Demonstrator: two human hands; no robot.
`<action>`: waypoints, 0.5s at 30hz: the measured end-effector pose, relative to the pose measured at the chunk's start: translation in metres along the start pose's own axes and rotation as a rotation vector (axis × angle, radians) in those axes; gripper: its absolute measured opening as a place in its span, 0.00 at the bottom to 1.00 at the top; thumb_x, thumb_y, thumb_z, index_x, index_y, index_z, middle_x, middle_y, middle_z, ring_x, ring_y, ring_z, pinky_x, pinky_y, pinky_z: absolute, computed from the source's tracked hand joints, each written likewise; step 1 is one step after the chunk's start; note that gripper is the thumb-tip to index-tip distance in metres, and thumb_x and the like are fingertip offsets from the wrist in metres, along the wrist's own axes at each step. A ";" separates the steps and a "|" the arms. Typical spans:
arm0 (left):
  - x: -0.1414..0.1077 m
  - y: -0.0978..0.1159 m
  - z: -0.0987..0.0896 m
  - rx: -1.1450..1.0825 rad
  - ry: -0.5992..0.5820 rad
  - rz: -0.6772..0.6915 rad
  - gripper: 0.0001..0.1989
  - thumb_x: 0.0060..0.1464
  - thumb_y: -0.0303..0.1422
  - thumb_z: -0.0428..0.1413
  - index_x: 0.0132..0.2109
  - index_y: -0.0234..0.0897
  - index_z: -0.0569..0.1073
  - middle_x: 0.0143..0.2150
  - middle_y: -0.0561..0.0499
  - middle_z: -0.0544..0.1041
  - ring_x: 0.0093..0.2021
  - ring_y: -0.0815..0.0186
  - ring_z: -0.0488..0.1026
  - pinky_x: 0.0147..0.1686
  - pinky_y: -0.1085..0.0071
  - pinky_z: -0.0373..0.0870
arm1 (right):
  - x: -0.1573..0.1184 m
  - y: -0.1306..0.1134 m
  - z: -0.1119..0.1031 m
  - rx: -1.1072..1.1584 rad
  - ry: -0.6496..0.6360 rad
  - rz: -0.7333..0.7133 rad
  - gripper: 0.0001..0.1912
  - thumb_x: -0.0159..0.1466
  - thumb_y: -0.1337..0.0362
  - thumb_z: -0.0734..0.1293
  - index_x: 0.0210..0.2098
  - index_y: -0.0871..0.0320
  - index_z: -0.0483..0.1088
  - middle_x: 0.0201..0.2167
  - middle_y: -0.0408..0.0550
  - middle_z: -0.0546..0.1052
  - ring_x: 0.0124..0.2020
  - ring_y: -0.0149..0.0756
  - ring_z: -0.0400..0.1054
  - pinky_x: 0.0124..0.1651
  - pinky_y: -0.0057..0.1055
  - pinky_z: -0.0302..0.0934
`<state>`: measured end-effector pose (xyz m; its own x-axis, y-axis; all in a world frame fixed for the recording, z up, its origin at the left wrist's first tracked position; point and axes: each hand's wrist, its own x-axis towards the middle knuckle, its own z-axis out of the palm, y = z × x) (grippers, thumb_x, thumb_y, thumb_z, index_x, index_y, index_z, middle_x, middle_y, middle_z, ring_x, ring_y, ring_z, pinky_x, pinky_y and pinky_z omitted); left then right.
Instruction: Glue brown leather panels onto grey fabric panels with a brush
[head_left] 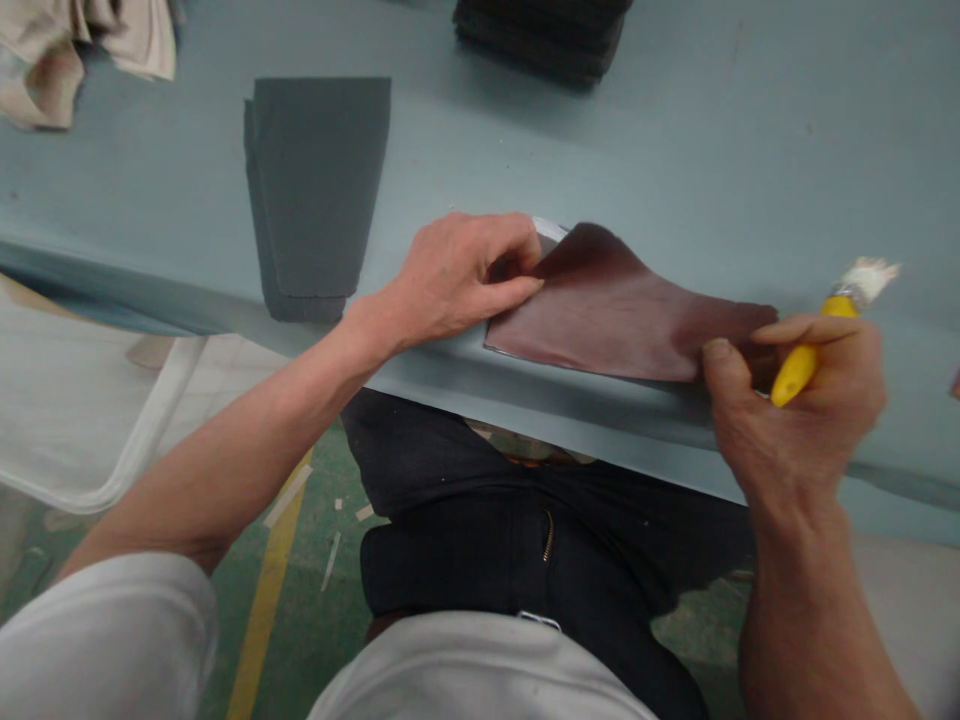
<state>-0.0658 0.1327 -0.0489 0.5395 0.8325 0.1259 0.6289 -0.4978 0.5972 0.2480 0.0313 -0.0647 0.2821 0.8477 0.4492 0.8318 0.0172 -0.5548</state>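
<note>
A reddish-brown piece of leather-like sheet (pixel 615 315) is held up between my two hands at the near side of the table, bent and raised along its far edge. My left hand (pixel 472 275) pinches its left end between thumb and fingers. At the right end my right hand (pixel 810 400) grips the sheet with thumb and fingertips. The same hand also keeps a brush (pixel 799 370) with a yellow handle tucked in its fingers, its pale, coated bristles pointing up and away. Behind the sheet's left corner shows a bit of something whitish, mostly hidden.
Two overlapping dark grey pieces (pixel 322 190) lie left of my left hand on the blue-grey table (pixel 712 130). A stack of dark pieces (pixel 544 35) sits at the far side. Beige cloth-like scraps (pixel 127 40) lie far left. Below left stands a white-framed item (pixel 150 430).
</note>
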 end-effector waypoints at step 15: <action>0.000 0.000 0.000 0.017 -0.005 0.020 0.05 0.63 0.37 0.60 0.43 0.43 0.80 0.38 0.50 0.83 0.38 0.59 0.78 0.40 0.63 0.67 | -0.001 0.002 0.002 -0.007 0.040 -0.087 0.13 0.52 0.58 0.74 0.35 0.54 0.72 0.31 0.48 0.78 0.26 0.35 0.71 0.33 0.38 0.66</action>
<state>-0.0659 0.1325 -0.0488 0.5547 0.8212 0.1336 0.6274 -0.5184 0.5811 0.2482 0.0316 -0.0671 0.2273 0.8212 0.5235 0.8574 0.0861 -0.5074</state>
